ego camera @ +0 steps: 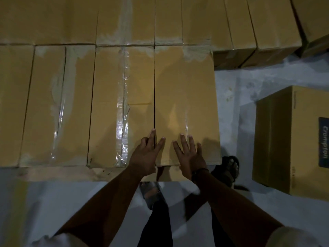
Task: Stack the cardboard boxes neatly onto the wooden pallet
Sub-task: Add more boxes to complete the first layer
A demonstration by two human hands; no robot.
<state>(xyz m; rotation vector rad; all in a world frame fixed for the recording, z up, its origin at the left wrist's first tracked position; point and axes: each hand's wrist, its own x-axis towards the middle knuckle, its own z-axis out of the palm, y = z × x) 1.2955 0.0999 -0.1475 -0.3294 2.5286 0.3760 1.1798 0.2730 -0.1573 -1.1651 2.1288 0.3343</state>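
Note:
Several taped cardboard boxes lie side by side in a flat layer in front of me. The rightmost box (pixel 185 97) of the near row ends the layer. My left hand (pixel 147 154) rests with straight fingers on its near left corner, across the seam with the neighbouring box (pixel 122 104). My right hand (pixel 189 154) lies flat, fingers spread, on the same box's near edge. A pale wooden pallet edge (pixel 58 173) shows under the near row. Neither hand grips anything.
A separate cardboard box (pixel 292 139) with a dark printed label stands on the floor at the right. More boxes (pixel 249 29) sit at the back right. Grey floor (pixel 236 90) lies between them. My sandalled feet (pixel 229 168) are just below the box edge.

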